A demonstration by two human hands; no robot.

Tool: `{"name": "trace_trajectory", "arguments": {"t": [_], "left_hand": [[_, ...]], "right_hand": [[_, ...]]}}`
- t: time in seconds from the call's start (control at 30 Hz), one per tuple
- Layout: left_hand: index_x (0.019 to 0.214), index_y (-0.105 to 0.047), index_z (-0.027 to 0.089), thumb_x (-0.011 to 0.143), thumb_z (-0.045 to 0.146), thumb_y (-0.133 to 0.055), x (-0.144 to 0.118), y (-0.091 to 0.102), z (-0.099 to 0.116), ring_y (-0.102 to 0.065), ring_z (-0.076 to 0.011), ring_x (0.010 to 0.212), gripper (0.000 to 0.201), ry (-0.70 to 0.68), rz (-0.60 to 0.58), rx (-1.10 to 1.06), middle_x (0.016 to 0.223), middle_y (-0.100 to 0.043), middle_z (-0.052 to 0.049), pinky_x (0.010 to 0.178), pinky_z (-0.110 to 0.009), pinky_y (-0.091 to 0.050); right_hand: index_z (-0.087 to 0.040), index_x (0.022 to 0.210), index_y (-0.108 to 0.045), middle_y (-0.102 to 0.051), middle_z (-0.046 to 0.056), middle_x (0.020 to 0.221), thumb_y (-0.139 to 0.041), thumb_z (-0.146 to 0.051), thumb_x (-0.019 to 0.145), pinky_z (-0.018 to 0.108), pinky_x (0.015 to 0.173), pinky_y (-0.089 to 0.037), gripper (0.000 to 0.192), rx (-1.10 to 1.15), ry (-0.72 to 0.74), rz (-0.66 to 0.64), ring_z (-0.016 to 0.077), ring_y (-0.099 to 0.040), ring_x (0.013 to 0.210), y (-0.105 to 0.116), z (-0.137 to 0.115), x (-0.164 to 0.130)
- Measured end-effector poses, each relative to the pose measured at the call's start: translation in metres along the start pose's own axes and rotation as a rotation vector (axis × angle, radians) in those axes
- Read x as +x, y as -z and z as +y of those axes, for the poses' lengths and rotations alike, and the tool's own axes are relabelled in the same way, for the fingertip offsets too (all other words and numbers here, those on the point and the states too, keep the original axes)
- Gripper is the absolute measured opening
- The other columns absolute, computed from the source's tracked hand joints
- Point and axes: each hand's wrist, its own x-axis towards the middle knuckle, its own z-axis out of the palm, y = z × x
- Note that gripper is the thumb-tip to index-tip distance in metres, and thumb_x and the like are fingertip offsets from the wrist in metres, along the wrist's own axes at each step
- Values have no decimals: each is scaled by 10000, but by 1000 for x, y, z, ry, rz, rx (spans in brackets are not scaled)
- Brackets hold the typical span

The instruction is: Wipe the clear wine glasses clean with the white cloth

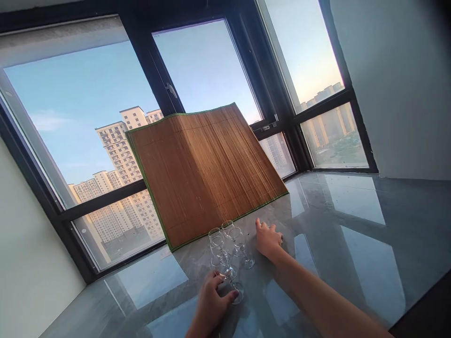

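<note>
Glossy grey stone, marbled and mirror-smooth, makes up the desk [338,234] under my hands, and it throws back the bright panes of the window [81,117] behind it. Near the middle of that desk stands a small cluster of clear stemmed glasses [227,249], round-bowled and thin-walled, packed so close that their rims and feet overlap in my view and I cannot count them surely. My left hand [211,305] curls around the nearest glass [230,281] at its low end, fingers [230,296] narrow and hooked about the stem and foot, touching it. My right hand [268,240] lies flat on the stone just beside the cluster on its right, fingers spread and holding nothing. Just beyond the glasses a bamboo mat [204,169] leans upright against the window, its lower edge resting on the desk; it is woven of fine brown slats with a thin green border, creased by vertical folds. Right of my forearm the stone runs open and bare to the white wall [405,84] and the desk's dark near edge. Dark metal frames divide the glass, with tall pale apartment blocks [120,150] and blue sky outside.
</note>
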Motion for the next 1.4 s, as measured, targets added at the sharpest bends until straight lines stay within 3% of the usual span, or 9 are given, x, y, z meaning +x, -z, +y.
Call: {"name": "trace_trajectory", "arguments": {"t": [0.1, 0.2, 0.33, 0.47, 1.07, 1.27, 1.4], "left_hand": [[911, -790, 256, 547, 389, -871, -2, 9, 2, -530, -319, 1042, 395, -39, -20, -8, 1038, -635, -96, 986, -417, -379], [1039, -763, 238, 518, 425, -864, -4, 15, 7, -462, -351, 1164, 563, -18, -108, 149, 1163, -581, -114, 1066, -472, -319], [1231, -664, 235, 625, 527, -759, -7, 16, 13, -394, -332, 1277, 679, -15, -241, 426, 1330, -507, -102, 1127, -452, -270], [1390, -539, 298, 710, 534, -683, -8, 16, 16, -379, -322, 1326, 734, -34, -301, 489, 1409, -498, -66, 1169, -468, -211], [1363, -579, 246, 807, 531, -585, 1, 12, 8, -398, -311, 1367, 624, -67, -246, 487, 1469, -495, -80, 1175, -460, -269], [1451, -475, 272, 803, 586, -568, 5, 10, 20, -326, -336, 1424, 726, -100, -355, 559, 1524, -425, -108, 1199, -548, -141], [1456, -462, 315, 797, 574, -570, 9, 9, 30, -329, -348, 1423, 716, -142, -419, 631, 1533, -416, -102, 1184, -573, -165]], "right_hand": [[-235, 1487, -370, -588, 199, 1255, -485, -78, 846, 525, 795, -469, 670, -19, 10, -21, 358, -573, 1072, -2, 1, -2], [-237, 1505, -336, -586, 190, 1260, -460, -50, 856, 445, 802, -482, 686, -16, 41, -22, 334, -560, 1106, -4, 5, 0], [-245, 1497, -332, -595, 158, 1246, -461, -4, 824, 324, 745, -493, 726, 7, 76, -18, 297, -539, 1136, -4, 10, 3], [-209, 1494, -334, -599, 157, 1244, -434, 2, 828, 306, 711, -495, 705, 24, 90, -8, 291, -536, 1127, -3, 10, 4], [-183, 1523, -274, -606, 162, 1234, -428, -37, 844, 320, 715, -486, 710, 84, 92, -9, 304, -546, 1125, -2, 7, 3], [-204, 1518, -279, -602, 156, 1243, -479, -35, 807, 301, 711, -475, 758, 82, 89, -13, 296, -542, 1122, -5, 7, 4], [-188, 1512, -293, -606, 151, 1238, -450, -48, 821, 301, 698, -475, 723, 78, 89, -7, 297, -542, 1116, -6, 6, 4]]}}
